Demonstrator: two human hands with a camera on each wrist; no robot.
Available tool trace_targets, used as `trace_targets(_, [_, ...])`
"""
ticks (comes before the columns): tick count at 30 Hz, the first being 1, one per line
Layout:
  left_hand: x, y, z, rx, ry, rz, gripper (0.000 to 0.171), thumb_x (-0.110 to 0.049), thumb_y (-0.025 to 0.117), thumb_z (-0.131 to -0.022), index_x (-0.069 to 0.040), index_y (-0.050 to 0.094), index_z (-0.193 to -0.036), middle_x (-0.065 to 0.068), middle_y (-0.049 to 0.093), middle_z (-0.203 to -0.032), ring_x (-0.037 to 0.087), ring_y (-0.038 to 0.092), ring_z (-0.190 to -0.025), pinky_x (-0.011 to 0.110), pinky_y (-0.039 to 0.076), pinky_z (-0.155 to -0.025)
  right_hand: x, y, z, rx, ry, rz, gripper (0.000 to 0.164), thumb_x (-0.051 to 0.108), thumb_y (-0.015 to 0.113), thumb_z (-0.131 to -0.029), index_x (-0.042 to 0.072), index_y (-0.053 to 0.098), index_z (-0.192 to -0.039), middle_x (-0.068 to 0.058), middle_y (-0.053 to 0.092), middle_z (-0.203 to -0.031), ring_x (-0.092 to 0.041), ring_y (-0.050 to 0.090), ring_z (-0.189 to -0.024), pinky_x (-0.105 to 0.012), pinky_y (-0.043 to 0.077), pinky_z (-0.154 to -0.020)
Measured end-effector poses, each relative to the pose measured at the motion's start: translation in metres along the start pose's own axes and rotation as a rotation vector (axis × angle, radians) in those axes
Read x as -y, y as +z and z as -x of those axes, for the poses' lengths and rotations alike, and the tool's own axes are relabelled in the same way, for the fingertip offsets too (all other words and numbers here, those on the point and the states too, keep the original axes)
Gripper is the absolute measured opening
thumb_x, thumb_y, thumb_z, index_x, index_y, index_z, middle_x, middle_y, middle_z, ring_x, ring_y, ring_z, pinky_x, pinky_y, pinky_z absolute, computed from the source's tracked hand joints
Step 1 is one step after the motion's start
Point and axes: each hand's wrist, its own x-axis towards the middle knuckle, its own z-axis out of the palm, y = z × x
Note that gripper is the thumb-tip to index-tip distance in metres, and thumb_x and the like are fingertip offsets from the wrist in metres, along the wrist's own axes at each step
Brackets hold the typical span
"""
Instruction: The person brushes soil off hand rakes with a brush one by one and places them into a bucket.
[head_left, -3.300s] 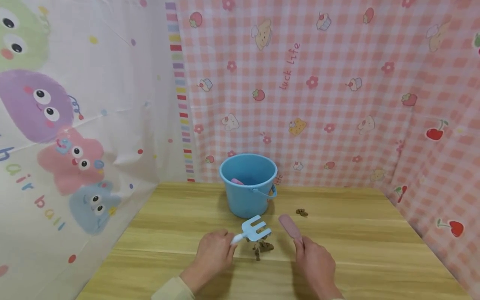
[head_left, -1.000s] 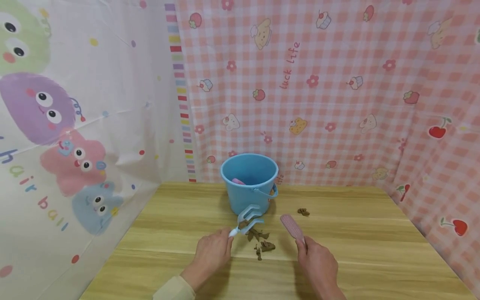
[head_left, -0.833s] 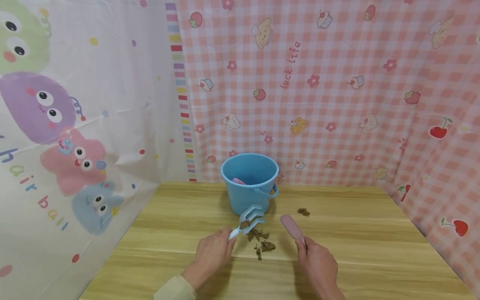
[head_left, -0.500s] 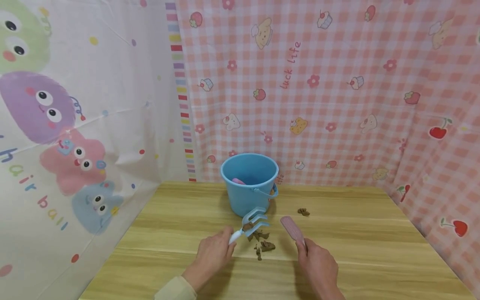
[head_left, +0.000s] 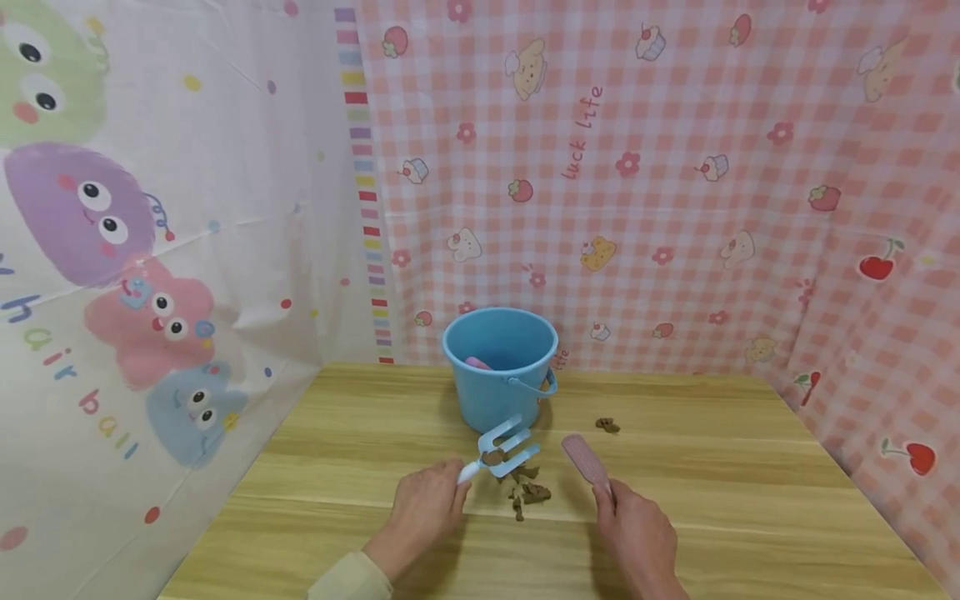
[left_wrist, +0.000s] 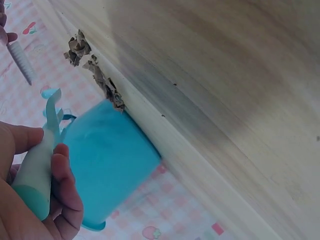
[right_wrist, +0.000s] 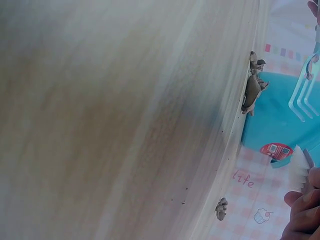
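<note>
My left hand (head_left: 427,504) grips the white handle of a light blue toy garden fork (head_left: 517,442), held above the table with its tines pointing right. A brown crumpled scrap (head_left: 493,457) shows at the base of the tines. Below and beside the fork, several brown crumpled scraps (head_left: 535,492) lie on the wood; their material is unclear. On the right, my right hand (head_left: 637,529) holds a pink brush (head_left: 585,458) by its handle, off the table. White bristles (right_wrist: 299,167) show in the right wrist view. Neither tool's handle is fully visible in the head view.
A blue bucket (head_left: 498,392) stands behind the fork, with a pink object (head_left: 477,363) inside it. One more brown scrap (head_left: 607,425) lies right of the bucket. A pink checked cloth (head_left: 675,208) hangs behind the wooden table (head_left: 712,483), a white printed cloth (head_left: 247,167) at left.
The fork was lowered over the scraps, then its head tipped and turned in my left hand, and a brown scrap now shows on it. My right hand with the brush has barely moved.
</note>
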Motion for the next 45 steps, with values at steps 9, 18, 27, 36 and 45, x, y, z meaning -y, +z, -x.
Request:
trace_targets(9, [-0.002,0.003,0.001,-0.01,-0.035,0.015,0.018,-0.022,0.069,-0.09,-0.011,0.056,-0.085,-0.002,0.049,-0.062,0.017,0.052,-0.049,0.031,0.037,-0.041,-0.001,0.001,0.001,0.002,-0.009,0.003,0.025,0.027,0.061,-0.098,0.004,0.07,-0.098,0.002,0.051,-0.058,-0.016,0.044,-0.049,-0.033,0.033,-0.042])
trace_targets(18, [-0.003,0.001,0.0,-0.016,-0.021,0.031,0.016,-0.023,0.073,-0.089,-0.014,0.064,-0.097,-0.001,0.057,-0.066,0.017,0.056,-0.052,0.03,0.039,-0.043,-0.001,0.002,0.001,-0.006,-0.018,0.004,0.026,0.027,0.061,-0.098,0.004,0.07,-0.099,0.003,0.052,-0.057,-0.016,0.045,-0.049,-0.033,0.034,-0.042])
trace_targets(27, [-0.006,-0.001,0.0,0.006,-0.018,0.001,0.022,-0.024,0.073,-0.088,-0.015,0.055,-0.078,-0.002,0.05,-0.058,0.017,0.052,-0.048,0.031,0.036,-0.041,0.001,0.001,0.002,-0.013,-0.021,-0.008,0.024,0.028,0.061,-0.098,0.007,0.068,-0.091,0.004,0.049,-0.055,-0.016,0.043,-0.048,-0.033,0.033,-0.042])
trace_targets(36, [-0.011,-0.002,0.002,0.008,0.003,-0.018,0.026,-0.026,0.07,-0.089,-0.014,0.052,-0.075,-0.002,0.048,-0.055,0.017,0.049,-0.046,0.03,0.033,-0.04,0.013,0.002,0.005,-0.097,-0.119,-0.035,0.02,0.027,0.066,-0.096,0.009,0.069,-0.089,0.003,0.053,-0.057,-0.016,0.045,-0.049,-0.036,0.035,-0.042])
trace_targets(45, [-0.013,-0.001,0.005,0.001,0.023,-0.01,0.027,-0.023,0.072,-0.086,-0.016,0.052,-0.071,-0.004,0.047,-0.058,0.014,0.05,-0.048,0.029,0.034,-0.041,0.025,0.004,0.005,-0.188,-0.252,-0.053,0.02,0.023,0.069,-0.093,0.004,0.073,-0.099,0.001,0.061,-0.063,-0.015,0.052,-0.05,-0.036,0.041,-0.043])
